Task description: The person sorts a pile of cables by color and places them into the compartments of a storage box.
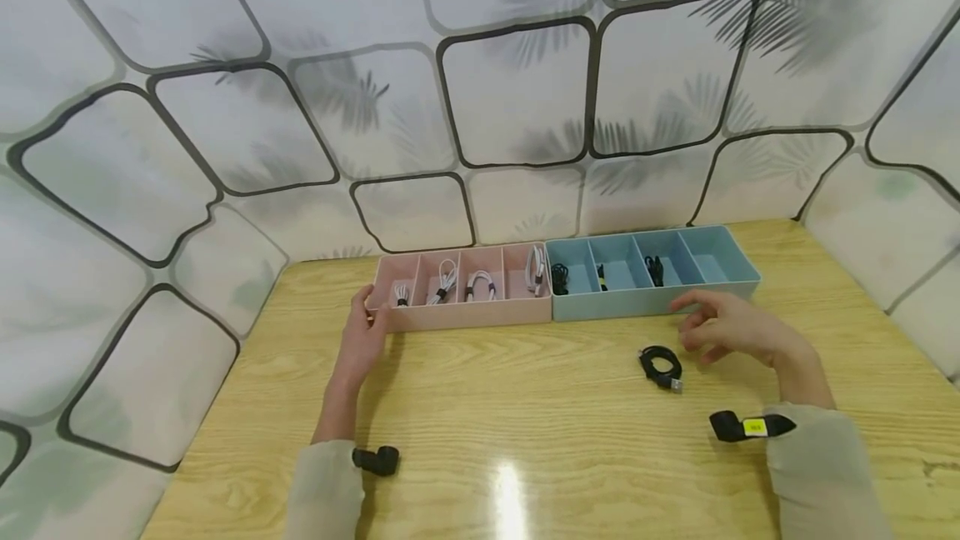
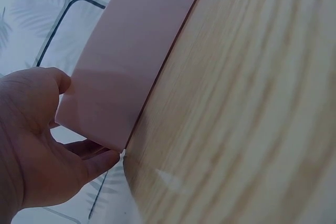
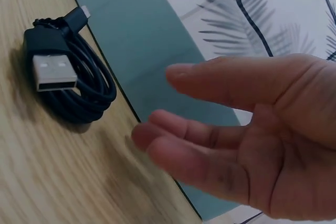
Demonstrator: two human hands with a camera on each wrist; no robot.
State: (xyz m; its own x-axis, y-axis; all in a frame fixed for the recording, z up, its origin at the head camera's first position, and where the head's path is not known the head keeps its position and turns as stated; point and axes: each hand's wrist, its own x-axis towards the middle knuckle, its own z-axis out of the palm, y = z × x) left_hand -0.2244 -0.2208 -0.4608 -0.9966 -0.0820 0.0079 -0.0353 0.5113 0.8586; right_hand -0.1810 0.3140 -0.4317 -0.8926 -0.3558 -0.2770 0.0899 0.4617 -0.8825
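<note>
A pink divided storage box stands on the table, a bundled white cable in each compartment. My left hand grips its left end; in the left wrist view, the thumb is at the upper edge and the fingers bend around the end wall. Against its right end stands a blue divided box, with black cables in three compartments. A coiled black USB cable lies on the tabletop in front of the blue box. To its right hovers my right hand, fingers loosely bent and apart from the cable.
The wooden table runs back to a patterned cloth backdrop, which also rises on the left and right sides. The blue box's rightmost compartment shows a bare floor. Both sleeves carry small black wrist devices.
</note>
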